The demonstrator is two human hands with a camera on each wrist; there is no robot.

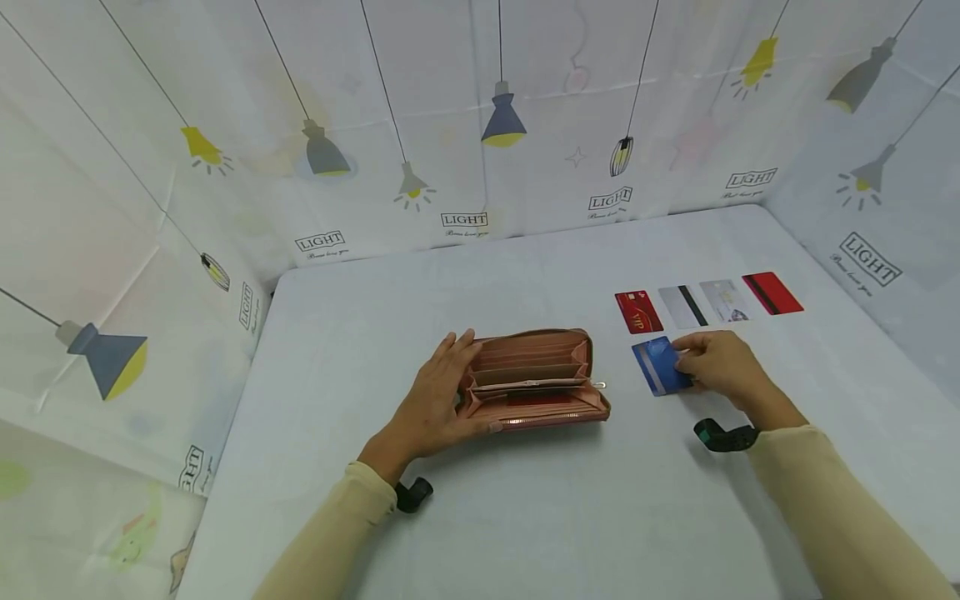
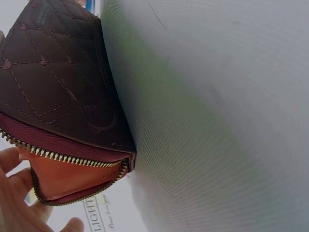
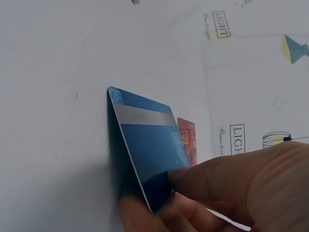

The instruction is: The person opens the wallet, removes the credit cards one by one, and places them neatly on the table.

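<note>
A brown zip-around wallet (image 1: pixel 532 379) lies unzipped on the table, its salmon lining and several slots facing up. At its left end, my left hand (image 1: pixel 438 396) holds it, thumb along the front zipped edge and fingers at the back. The left wrist view shows the quilted outer side of the wallet (image 2: pixel 58 72) and its metal zip teeth. Something red shows inside the front compartment. To the right of the wallet, my right hand (image 1: pixel 720 364) pinches a blue card (image 1: pixel 660 367) by its right side. In the right wrist view this blue card (image 3: pixel 145 145) is tilted up, with a silver stripe.
Behind the blue card lies a row of cards: a red VIP card (image 1: pixel 639 312), a silver card with a black stripe (image 1: pixel 678 308), a pale patterned card (image 1: pixel 724 301) and a red card with a dark stripe (image 1: pixel 783 292). Lamp-printed cloth (image 1: pixel 420 100) surrounds the white table (image 1: pixel 360 333).
</note>
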